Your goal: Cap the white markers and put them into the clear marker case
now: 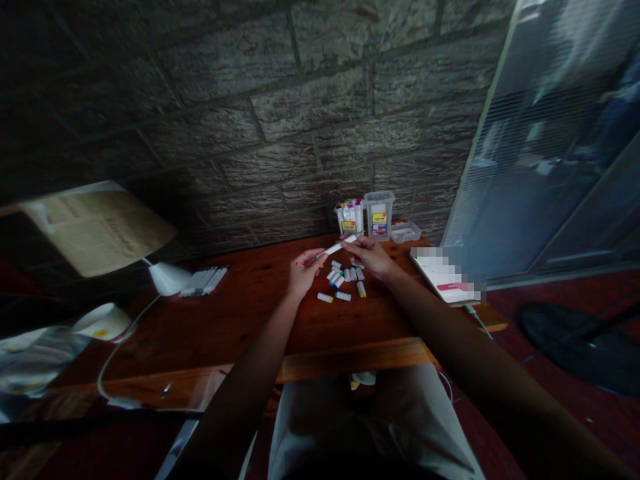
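A white marker (334, 249) is held level between my two hands, above the wooden table (240, 320). Its left end is pinched by my left hand (303, 272), fingers closed round it. My right hand (371, 255) grips the right end with the fingertips. Below and between the hands lie several loose marker caps, white with coloured ends; a yellow-ended cap (361, 289) and a green-ended cap (343, 296) are nearest to me. Just behind my hands stands a clear box of markers (350, 217) with coloured tops.
A second clear box (380, 217) and a shallow clear lid (406, 232) stand by the wall. Several capless white markers (205, 281) lie in a row at left, beside a lamp (100, 227). A paper cup (103, 323) is further left; a white device (445, 277) with a cable lies right.
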`<move>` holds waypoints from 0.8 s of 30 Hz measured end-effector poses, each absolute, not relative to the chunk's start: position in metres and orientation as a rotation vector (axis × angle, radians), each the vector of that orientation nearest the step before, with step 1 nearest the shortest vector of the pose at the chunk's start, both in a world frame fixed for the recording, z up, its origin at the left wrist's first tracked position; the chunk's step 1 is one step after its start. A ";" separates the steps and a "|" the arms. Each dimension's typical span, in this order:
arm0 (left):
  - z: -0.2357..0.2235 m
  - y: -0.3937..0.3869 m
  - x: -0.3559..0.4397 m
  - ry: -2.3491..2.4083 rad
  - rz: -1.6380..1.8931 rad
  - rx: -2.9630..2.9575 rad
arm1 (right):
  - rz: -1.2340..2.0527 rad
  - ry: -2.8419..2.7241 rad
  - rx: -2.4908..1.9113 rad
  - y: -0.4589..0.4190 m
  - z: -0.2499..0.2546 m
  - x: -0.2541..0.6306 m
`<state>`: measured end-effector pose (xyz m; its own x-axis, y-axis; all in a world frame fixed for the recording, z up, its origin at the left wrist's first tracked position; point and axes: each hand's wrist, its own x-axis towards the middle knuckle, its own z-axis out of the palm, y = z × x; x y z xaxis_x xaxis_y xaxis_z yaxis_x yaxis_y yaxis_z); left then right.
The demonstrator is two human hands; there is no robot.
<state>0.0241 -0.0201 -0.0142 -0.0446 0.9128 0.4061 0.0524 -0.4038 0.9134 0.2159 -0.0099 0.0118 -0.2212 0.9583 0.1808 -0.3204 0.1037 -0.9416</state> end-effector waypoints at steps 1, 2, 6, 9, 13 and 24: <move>-0.014 -0.020 0.024 1.050 1.542 1.509 | 1.408 -1.212 -0.743 -0.010 0.012 0.216; -0.014 -0.020 0.024 1.046 1.549 1.500 | 1.409 -1.214 -0.744 -0.010 0.012 0.216; -0.012 -0.020 0.022 1.043 1.560 1.473 | 1.409 -1.232 -0.725 -0.011 0.011 0.216; -0.006 -0.020 0.018 1.006 1.470 1.405 | 1.408 -1.241 -0.698 -0.012 0.010 0.216; 0.016 -0.011 0.013 0.919 1.188 1.246 | 1.348 -1.247 -0.755 -0.008 0.020 0.213; 0.036 0.015 -0.002 0.799 0.798 1.197 | 1.203 -1.489 -0.750 0.014 0.056 0.185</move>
